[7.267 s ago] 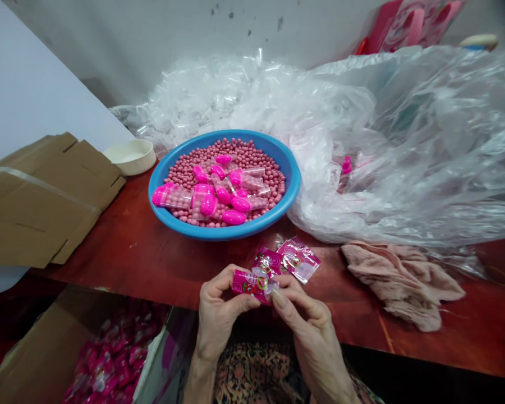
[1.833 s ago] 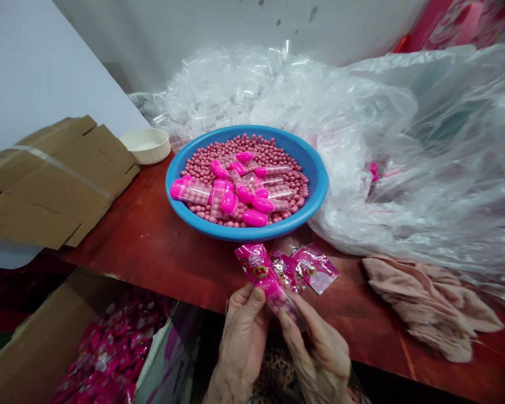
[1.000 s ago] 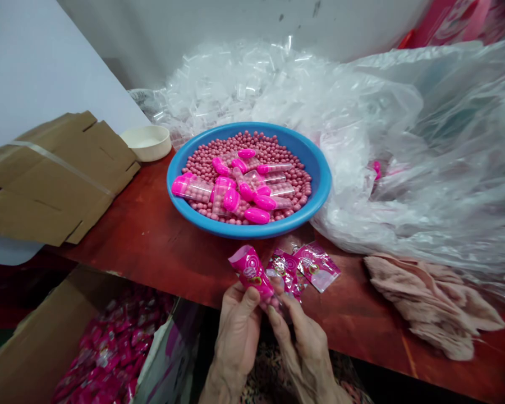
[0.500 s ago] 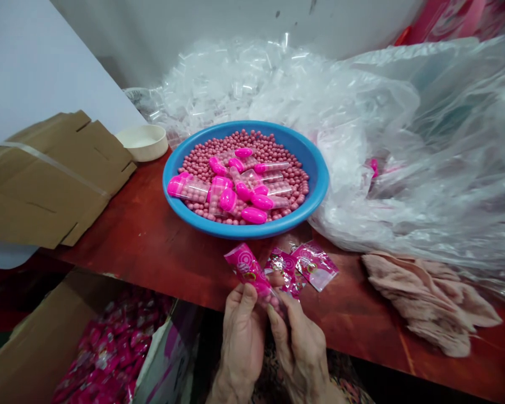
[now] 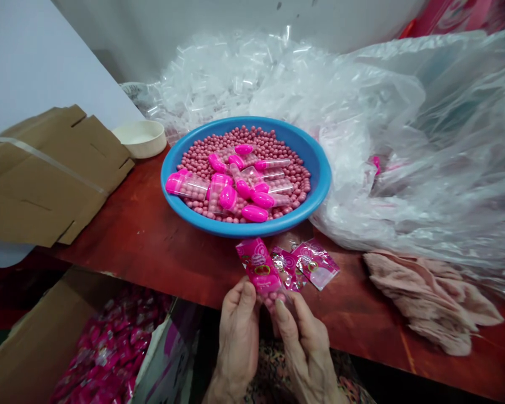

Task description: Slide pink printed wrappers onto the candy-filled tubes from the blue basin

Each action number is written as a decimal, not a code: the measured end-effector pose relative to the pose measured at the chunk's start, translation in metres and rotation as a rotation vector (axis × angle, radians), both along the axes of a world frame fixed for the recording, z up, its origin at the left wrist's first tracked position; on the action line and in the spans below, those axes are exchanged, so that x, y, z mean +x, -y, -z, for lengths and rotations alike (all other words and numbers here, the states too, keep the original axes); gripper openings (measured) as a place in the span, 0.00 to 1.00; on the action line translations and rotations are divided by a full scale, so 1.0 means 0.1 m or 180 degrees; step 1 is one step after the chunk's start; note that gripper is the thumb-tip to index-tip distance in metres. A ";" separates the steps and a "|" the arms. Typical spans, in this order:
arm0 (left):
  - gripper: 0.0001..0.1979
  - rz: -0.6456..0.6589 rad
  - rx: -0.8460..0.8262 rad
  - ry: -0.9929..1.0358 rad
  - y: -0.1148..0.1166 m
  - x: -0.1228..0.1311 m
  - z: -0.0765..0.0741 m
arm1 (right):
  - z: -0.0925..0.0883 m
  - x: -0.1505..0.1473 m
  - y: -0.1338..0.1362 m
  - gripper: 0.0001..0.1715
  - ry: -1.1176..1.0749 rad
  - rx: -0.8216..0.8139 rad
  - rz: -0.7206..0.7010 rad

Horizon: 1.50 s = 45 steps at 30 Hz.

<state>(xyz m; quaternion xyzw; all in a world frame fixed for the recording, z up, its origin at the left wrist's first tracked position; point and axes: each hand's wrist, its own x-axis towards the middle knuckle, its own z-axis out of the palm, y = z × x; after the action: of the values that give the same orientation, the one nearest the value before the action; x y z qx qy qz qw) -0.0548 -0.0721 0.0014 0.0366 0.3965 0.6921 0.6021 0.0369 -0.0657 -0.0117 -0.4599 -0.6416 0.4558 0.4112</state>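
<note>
Between my two hands, at the table's front edge, is a clear tube of pink balls (image 5: pixel 273 297) with a printed pink wrapper (image 5: pixel 261 269) around its upper part. My left hand (image 5: pixel 239 331) grips its left side, thumb on top. Closed on the lower end, my right hand (image 5: pixel 305 336) has its thumb over the balls. Just beyond, printed pink wrappers (image 5: pixel 315 264) lie on the table, partly overlapping. Behind them stands a blue basin (image 5: pixel 168 196) full of small pink balls (image 5: pixel 206 151), with several pink-capped clear tubes (image 5: pixel 255 213) lying on top.
Clear plastic bags and a heap of empty tubes (image 5: pixel 219 73) fill the back and right. A folded cloth (image 5: pixel 429 297) lies at right. Strapped flat cardboard (image 5: pixel 46 174) and a white dish (image 5: pixel 143 140) are at left. Below is a carton (image 5: pixel 29 342) of wrapped pink pieces (image 5: pixel 109 353).
The wrapped tube has shifted slightly right and turned more upright, showing more of the wrapper's printed face. Both hands keep hold of it. The view has tilted a little.
</note>
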 end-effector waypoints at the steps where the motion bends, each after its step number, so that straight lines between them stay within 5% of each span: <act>1: 0.07 0.0015 0.0040 -0.0119 0.00 -0.02 0.00 | 0.00 -0.01 0.00 0.09 -0.0054 0.0049 -0.0001; 11: 0.12 -0.0266 -0.0891 0.0019 0.07 0.17 0.03 | 0.08 -0.03 0.08 0.11 0.0908 0.1030 0.0484; 20: 0.11 0.0008 0.0020 0.0303 0.02 0.04 -0.01 | 0.03 0.04 -0.04 0.10 0.0579 0.0619 -0.0009; 26: 0.08 0.0145 0.0118 0.0135 0.01 -0.08 0.00 | 0.08 0.03 -0.01 0.11 0.0745 0.1018 -0.0324; 31: 0.09 0.0177 0.0158 0.0429 0.01 -0.05 0.02 | 0.04 0.02 -0.03 0.15 0.1097 0.1459 -0.0356; 45: 0.15 0.0464 0.0393 0.0305 0.03 0.03 0.04 | 0.04 -0.03 0.05 0.12 0.1007 0.1313 -0.0017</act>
<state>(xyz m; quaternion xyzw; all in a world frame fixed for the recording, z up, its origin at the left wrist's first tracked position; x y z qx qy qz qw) -0.0514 -0.0753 -0.0030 0.0693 0.3202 0.6705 0.6657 0.0343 -0.0705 -0.0155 -0.4302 -0.7786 0.2389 0.3895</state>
